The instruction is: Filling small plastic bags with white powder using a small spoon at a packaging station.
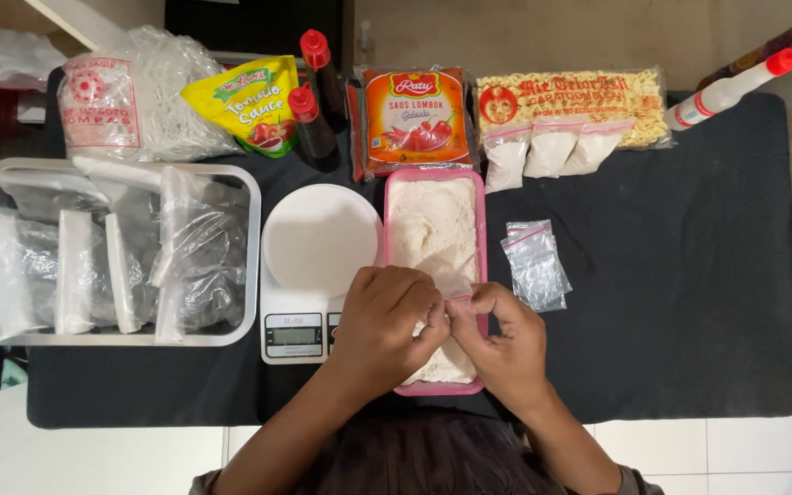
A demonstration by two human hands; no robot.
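Observation:
My left hand and my right hand meet over the near end of a pink rectangular container filled with white powder. Both pinch the top edge of a small clear plastic bag between their fingertips; most of the bag is hidden by my fingers. A white kitchen scale with a round platform and a small display stands just left of the container, partly under my left hand.
A metal tray with several filled clear bags sits at the left. Small empty zip bags lie right of the container. Sauce packets, dark bottles with red caps, noodle packs and three bags of white powder line the far edge of the black mat.

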